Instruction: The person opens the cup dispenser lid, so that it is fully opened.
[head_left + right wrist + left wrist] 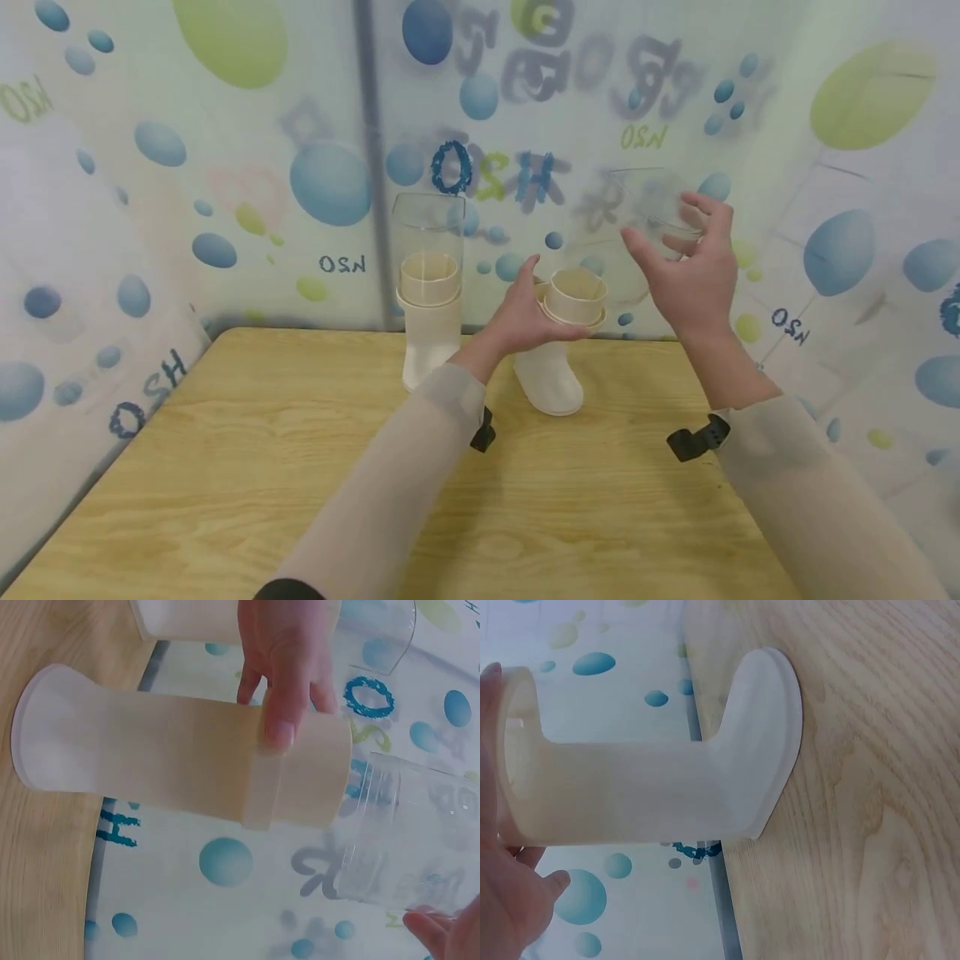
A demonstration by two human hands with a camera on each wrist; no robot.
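My left hand (521,317) grips the collar of a cream boot-shaped container (551,379) standing on the table. In the right wrist view, the thumb presses near the collar of this boot (180,750). Above and to the right, my right hand (693,275) holds a clear open cylinder (648,187) between thumb and fingers. The right wrist view shows the cylinder (412,832) tilted, its rim a short gap from the boot's top. On the left stands a second cream boot (431,333) with a clear cylinder (427,225) fitted upright on its top.
Both boots stand near the back edge of the wooden table (262,467). Behind it hangs a pale curtain (315,125) printed with blue and green ovals and letters. Black straps (701,437) are worn on the wrists.
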